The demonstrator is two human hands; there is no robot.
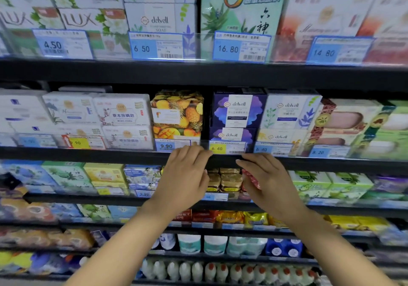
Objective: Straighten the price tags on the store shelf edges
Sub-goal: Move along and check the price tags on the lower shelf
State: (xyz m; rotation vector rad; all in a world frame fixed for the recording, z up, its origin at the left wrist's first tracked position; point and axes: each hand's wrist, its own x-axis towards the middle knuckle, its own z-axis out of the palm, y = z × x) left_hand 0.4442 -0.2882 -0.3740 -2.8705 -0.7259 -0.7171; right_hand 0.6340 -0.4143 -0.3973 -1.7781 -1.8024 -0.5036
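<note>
Both my hands are raised to the edge of the middle shelf (110,153). My left hand (185,175) has its fingertips on the shelf edge just below the blue 9.90 price tag (170,145), partly covering that tag's right end. My right hand (265,177) reaches its fingertips to the shelf edge right under the yellow-and-white 6.40 price tag (227,148). The fingers of both hands look fairly straight, and neither hand grips a tag. More tags sit along this edge: a blue 6.40 tag (272,150) and an 8.20 tag (326,152).
Soap boxes fill the shelves. The upper shelf edge carries tags 4.50 (61,44), 6.50 (156,45), 16.80 (241,47) and 14.80 (337,50) behind a clear strip. A yellow 9.90 tag (81,142) sits at the left. Lower shelves hold more packets and bottles.
</note>
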